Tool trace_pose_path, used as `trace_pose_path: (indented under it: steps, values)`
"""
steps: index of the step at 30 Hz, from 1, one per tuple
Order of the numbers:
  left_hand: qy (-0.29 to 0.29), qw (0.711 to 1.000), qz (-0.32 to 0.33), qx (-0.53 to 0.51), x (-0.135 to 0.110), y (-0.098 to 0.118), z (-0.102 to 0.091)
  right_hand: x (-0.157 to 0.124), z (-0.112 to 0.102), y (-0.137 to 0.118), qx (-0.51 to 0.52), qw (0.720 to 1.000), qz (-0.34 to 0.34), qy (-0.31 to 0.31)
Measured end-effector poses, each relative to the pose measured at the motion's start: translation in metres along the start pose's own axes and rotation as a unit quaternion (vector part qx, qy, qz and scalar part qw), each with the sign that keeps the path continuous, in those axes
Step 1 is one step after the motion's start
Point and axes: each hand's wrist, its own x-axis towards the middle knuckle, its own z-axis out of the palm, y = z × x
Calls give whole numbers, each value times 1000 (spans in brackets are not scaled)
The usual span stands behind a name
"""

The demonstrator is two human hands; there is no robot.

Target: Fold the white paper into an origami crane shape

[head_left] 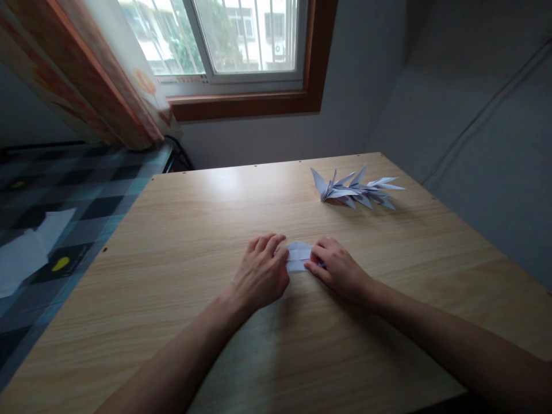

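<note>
A small folded piece of white paper (298, 257) lies on the wooden table between my hands, with crease lines across it. My left hand (264, 267) covers its left end, fingers curled and thumb against the paper. At the right end my right hand (334, 261) grips the paper, thumb and fingers bent over its edge. Both ends of the paper are hidden under my fingers. Farther back on the right rests a group of folded paper cranes (357, 190) with pointed wings, lying close together in a row.
The light wooden table (194, 230) reaches toward the wall below a barred window (250, 40). To the left, white paper sheets (30, 253) lie on a dark checked cloth (95, 190). An orange curtain (107, 75) hangs at the upper left.
</note>
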Motion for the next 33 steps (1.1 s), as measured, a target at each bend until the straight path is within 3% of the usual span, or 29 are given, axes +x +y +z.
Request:
trace_pose_path:
  steps: [7, 17, 21, 27, 33]
  values:
    - [-17, 991, 123, -41, -5, -7, 1, 0, 0, 1, -5, 1000, 3, 1]
    - [-85, 981, 172, -10, -3, -20, -16, -5, -9, 12, 4, 1000, 27, -13]
    - [-57, 980, 190, -33, -5, -24, -13, -4, -12, 14, 29, 999, 34, -15]
    - [1, 984, 165, -70, -5, -24, -6, -1, -18, 8, 57, 997, 45, -13]
    - [-83, 981, 165, -60, -5, -20, -12, -1, -22, 9, 54, 997, 52, -26]
